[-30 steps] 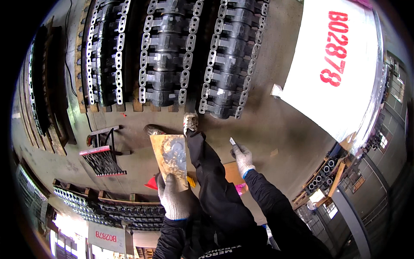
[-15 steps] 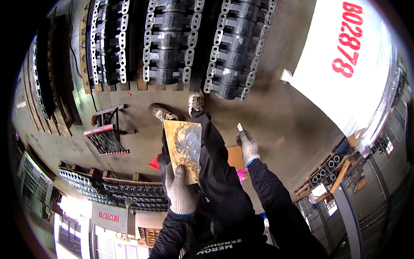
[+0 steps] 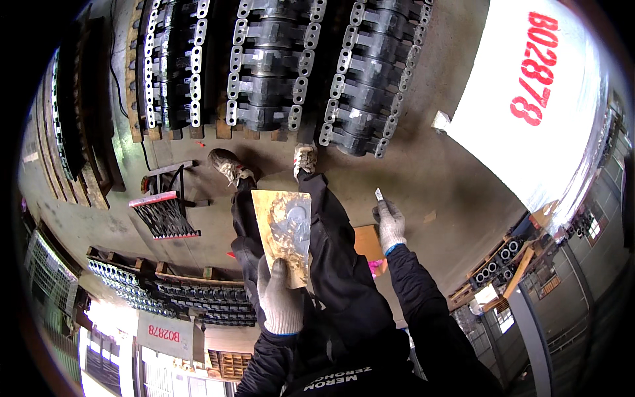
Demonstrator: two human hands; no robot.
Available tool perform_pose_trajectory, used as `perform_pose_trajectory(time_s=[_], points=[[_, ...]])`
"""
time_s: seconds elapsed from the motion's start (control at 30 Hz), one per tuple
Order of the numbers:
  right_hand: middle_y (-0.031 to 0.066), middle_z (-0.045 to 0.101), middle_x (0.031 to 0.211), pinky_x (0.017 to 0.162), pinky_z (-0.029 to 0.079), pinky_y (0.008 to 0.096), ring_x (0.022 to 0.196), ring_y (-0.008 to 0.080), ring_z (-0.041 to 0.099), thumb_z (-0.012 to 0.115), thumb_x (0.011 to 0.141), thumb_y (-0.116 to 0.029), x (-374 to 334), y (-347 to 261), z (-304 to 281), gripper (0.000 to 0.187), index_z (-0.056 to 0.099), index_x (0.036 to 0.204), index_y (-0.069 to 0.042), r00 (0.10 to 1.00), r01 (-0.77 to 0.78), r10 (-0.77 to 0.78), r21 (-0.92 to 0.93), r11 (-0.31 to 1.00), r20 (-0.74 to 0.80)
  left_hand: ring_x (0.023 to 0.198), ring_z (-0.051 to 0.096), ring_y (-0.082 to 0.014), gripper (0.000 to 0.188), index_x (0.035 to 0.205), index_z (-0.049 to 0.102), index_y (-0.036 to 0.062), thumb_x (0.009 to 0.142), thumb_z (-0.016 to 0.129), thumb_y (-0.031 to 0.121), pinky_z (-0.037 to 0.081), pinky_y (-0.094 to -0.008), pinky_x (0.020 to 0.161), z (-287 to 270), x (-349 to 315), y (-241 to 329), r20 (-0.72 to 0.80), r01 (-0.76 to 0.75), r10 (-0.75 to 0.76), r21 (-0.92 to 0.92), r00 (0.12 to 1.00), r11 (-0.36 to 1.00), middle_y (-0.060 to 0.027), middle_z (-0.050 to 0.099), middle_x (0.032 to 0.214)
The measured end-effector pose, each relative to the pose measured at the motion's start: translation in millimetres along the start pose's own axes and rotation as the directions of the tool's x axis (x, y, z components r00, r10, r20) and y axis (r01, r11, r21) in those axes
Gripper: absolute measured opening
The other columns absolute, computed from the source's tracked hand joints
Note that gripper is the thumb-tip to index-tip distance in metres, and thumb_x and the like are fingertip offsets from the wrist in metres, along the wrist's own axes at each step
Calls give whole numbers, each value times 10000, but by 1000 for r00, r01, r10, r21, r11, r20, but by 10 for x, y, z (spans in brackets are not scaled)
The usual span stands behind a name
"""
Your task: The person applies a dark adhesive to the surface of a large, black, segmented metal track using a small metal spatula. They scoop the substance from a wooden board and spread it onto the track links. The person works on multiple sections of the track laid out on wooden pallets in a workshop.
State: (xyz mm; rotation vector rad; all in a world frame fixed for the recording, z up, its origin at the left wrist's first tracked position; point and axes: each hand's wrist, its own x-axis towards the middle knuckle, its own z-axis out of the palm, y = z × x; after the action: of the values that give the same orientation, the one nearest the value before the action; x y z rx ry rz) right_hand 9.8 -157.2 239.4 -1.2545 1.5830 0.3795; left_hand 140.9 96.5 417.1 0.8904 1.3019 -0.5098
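Note:
My gloved left hand [image 3: 281, 301] grips the lower end of a flat tan board [image 3: 270, 218], thumb on top, in front of my legs. Grey paste and brownish smears cover part of its face. Off to the right, apart from the board, my gloved right hand [image 3: 391, 226] is closed around a small putty knife [image 3: 378, 194]. Only the knife's pale blade tip shows beyond the fingers; its handle is hidden in the glove.
Three rows of dark track-link assemblies [image 3: 271, 86] lie on wooden pallets ahead of my shoes. A small black stool with red edges [image 3: 165, 215] stands left. A large white wrapped load [image 3: 516, 132] is at right. More metal parts [image 3: 205, 291] lie at lower left.
My left foot has moved left, and my legs are farther apart. The right hand with the putty knife has shifted slightly right. My left hand still holds the board.

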Motion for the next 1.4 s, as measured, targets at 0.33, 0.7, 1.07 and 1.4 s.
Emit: perform_pose_trajectory(time_s=[0.33,0.7,1.07,1.4], points=[[-29,633,888,735,479,249,793,74,573,688,998,-255,-256,11,396,223,698,1076,-46,994,96,-99,-54,994,-54,1107,596,-175,357,1329,534,-39,1031,578,153,464,-315,996,-385,119,372,-7,-3,3,67,1000,998,-101,645,1211],[11,690,1112,797,518,246,893,82,610,631,1031,-168,-717,-153,1158,298,671,1275,-2,940,325,-337,-157,933,-51,1158,572,-162,414,1369,516,-61,1015,606,134,444,-304,1023,-1129,256,1120,127,-48,37,85,991,995,-112,643,1248],[7,685,1089,777,529,266,862,85,607,628,1032,-165,-1283,-533,2063,304,663,1278,10,897,441,-438,-196,876,59,1141,588,-170,469,1369,502,-63,1008,639,203,461,-316,999,-1592,418,1884,255,107,-152,181,955,978,-119,644,1241],[-30,675,1005,744,489,240,817,59,560,607,1031,-105,-1453,-605,2142,279,687,1281,-9,896,439,-442,-254,862,47,1152,571,-151,527,1375,496,-74,1006,655,268,454,-311,1012,-1635,454,2156,375,50,-143,245,916,968,-110,632,1254]])
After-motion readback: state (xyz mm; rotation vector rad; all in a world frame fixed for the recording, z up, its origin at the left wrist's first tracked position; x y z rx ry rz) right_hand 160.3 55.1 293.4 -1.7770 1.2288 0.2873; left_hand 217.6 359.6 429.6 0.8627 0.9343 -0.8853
